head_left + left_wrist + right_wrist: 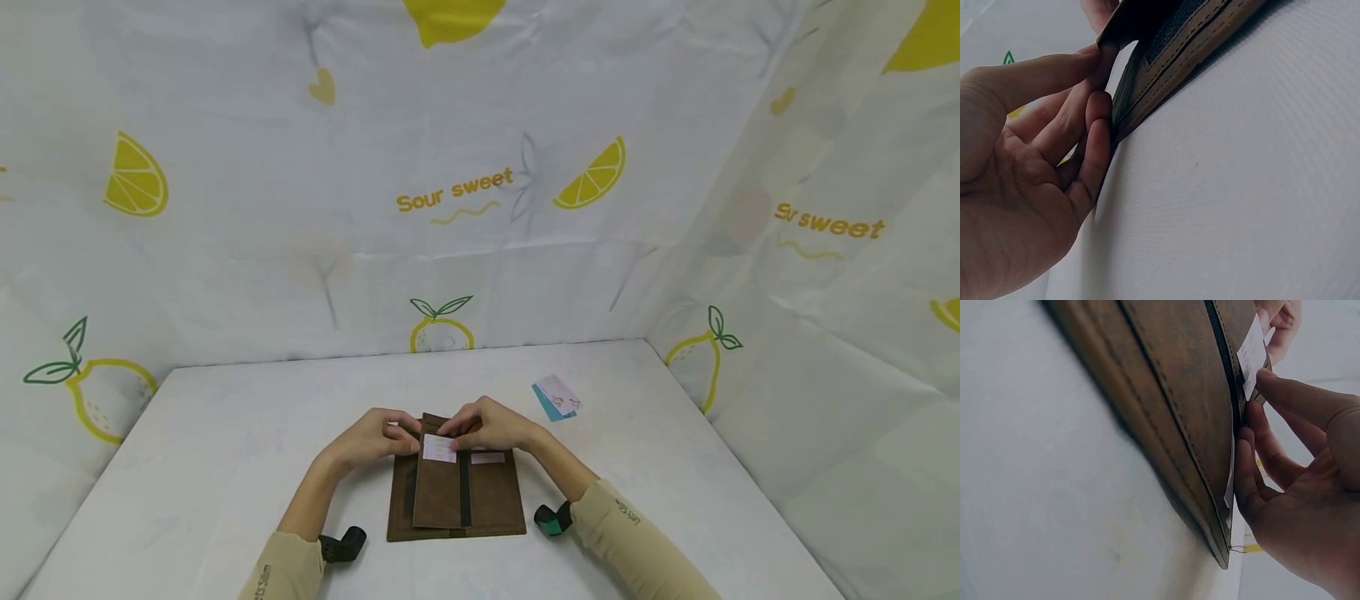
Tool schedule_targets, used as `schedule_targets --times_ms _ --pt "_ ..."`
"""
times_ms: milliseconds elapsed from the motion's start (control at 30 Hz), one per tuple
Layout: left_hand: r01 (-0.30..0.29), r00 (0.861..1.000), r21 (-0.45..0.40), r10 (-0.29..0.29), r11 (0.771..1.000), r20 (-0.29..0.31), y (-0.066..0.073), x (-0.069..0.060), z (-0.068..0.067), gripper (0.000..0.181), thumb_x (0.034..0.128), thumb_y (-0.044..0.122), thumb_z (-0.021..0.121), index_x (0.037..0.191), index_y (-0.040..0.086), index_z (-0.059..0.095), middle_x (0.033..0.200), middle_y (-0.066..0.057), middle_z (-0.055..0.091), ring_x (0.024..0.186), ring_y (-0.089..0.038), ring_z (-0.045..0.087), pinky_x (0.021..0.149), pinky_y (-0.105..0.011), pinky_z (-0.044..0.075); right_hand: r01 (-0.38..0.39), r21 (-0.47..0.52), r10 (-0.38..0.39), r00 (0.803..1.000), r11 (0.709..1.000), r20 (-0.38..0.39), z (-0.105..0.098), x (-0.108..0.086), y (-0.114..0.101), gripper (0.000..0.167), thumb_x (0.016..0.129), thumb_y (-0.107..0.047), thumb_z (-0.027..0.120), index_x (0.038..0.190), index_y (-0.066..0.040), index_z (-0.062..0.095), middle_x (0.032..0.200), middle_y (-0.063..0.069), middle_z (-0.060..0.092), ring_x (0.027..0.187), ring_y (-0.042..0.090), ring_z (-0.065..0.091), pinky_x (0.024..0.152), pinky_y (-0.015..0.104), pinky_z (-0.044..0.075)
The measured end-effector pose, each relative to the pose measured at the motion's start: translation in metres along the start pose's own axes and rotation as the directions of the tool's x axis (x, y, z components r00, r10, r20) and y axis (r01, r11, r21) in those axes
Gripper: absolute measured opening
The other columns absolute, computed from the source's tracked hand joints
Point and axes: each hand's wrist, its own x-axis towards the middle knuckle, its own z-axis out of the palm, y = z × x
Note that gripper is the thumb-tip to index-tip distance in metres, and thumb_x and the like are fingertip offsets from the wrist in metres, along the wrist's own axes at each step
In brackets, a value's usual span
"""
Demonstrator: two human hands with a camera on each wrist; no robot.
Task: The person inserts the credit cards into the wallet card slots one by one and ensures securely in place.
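A brown wallet (497, 504) lies spread out on the table, its inner flap (437, 496) raised off the left side. Between thumb and fingers, my left hand (375, 437) pinches the left edge of that flap, as the left wrist view (1041, 137) also shows. A pale printed card (437, 448) sticks partly out of the flap's slot. My right hand (493, 423) pinches this card at the flap's top corner, thumb on its face; its fingers go behind, partly hidden. Another pale card (489, 458) shows as a strip in the wallet's right-hand pocket.
Beyond the right hand, a pale patterned card (557, 392) overlaps a teal card (550, 406) on the white table (247, 467). Lemon-printed white cloth (285, 292) hangs behind and to the right. Each wrist wears a small black camera (343, 545).
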Motion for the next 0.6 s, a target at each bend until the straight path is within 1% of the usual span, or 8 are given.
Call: schedule_targets --times_ms 133,200,367,500,600 --pt "0.001 1.0 -0.001 -0.001 1.0 -0.002 0.0 0.0 0.0 0.03 0.0988 0.007 0.074 0.125 -0.006 0.068 0.104 -0.017 0.084 0.098 -0.007 0.072 0.094 -0.027 0.05 0.03 -0.016 -0.03 0.999 0.999 -0.036 -0.004 -0.003 -0.001 0.026 0.1 -0.009 0.077 0.125 -0.003 0.08 0.115 0.016 0.08 0.094 0.003 0.066 0.086 0.021 0.056" --pt "0.003 1.0 -0.001 -0.003 1.0 -0.005 0.0 0.001 0.001 0.029 0.0986 0.007 0.075 0.124 -0.006 0.068 0.103 -0.018 0.084 0.097 -0.008 0.071 0.093 -0.027 0.05 0.036 -0.023 -0.038 0.997 0.999 -0.062 -0.007 -0.005 0.001 0.026 0.1 -0.009 0.076 0.126 -0.002 0.079 0.115 0.017 0.081 0.096 0.006 0.068 0.089 0.023 0.057" --pt "-0.003 1.0 0.0 0.003 1.0 -0.008 0.0 0.001 0.001 0.029 0.0984 0.007 0.076 0.123 -0.006 0.069 0.101 -0.017 0.083 0.096 -0.007 0.07 0.092 -0.028 0.05 0.032 -0.032 -0.036 0.99 0.999 -0.136 -0.021 -0.012 0.009 0.028 0.102 -0.011 0.074 0.127 0.0 0.078 0.123 0.019 0.08 0.104 0.013 0.073 0.095 0.025 0.058" --pt "0.001 1.0 -0.002 -0.001 1.0 -0.011 0.0 0.0 0.001 0.029 0.0984 0.007 0.076 0.123 -0.006 0.069 0.1 -0.016 0.084 0.095 -0.008 0.069 0.091 -0.028 0.05 -0.014 -0.008 0.012 0.978 1.0 -0.209 -0.036 -0.019 0.016 0.03 0.102 -0.012 0.073 0.128 0.003 0.076 0.118 0.023 0.081 0.098 0.018 0.074 0.083 0.026 0.056" --pt "0.002 1.0 -0.005 -0.002 1.0 -0.009 0.0 0.0 0.001 0.029 0.0989 0.007 0.075 0.124 -0.006 0.069 0.101 -0.017 0.084 0.096 -0.008 0.07 0.091 -0.028 0.05 -0.07 0.008 0.069 0.959 0.998 -0.276 -0.047 -0.023 0.02 0.03 0.101 -0.012 0.074 0.128 0.002 0.077 0.115 0.022 0.081 0.097 0.019 0.072 0.078 0.026 0.053"
